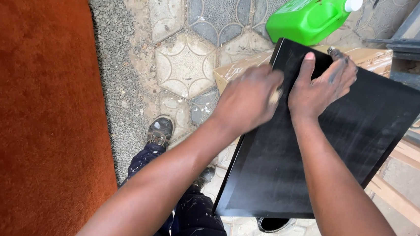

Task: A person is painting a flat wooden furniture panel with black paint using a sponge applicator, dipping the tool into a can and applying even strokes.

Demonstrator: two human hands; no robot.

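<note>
Black panel (325,155), flat and rectangular, propped on a cardboard box (372,58) above patterned paving (189,62). Long axis slanted from the near corner by the knees up towards the far right. Dusty grey streaks across the dark face.

Left hand (248,98) over the panel's left long edge near the far corner, knuckles up and slightly blurred. Grip clenched around a small pale pad (275,95), with only a sliver of it showing between the fingers; what kind of pad, impossible to tell. Pad pressed to the panel face just inside the edge.

Right hand (320,86) just beside it, touching or almost touching at the thumb side. Grip released: palm flat on the panel, fingers spread towards the far short edge, smudged dark at the tips. Holding nothing, only bearing down on the surface.

Both hands crowded at the far-left end, so most of the panel lies towards the body and to the right of them, down the long axis. Left hand nearer the edge, right hand nearer the middle of the face.

Beyond the far edge, close to it, a green jug (310,16) with a white cap (353,2), lying on its side. Orange upholstery (33,105) filling the left. Dusty shoe (160,129) on the paving below the left forearm. Wooden slats (409,156) to the right of the panel.
</note>
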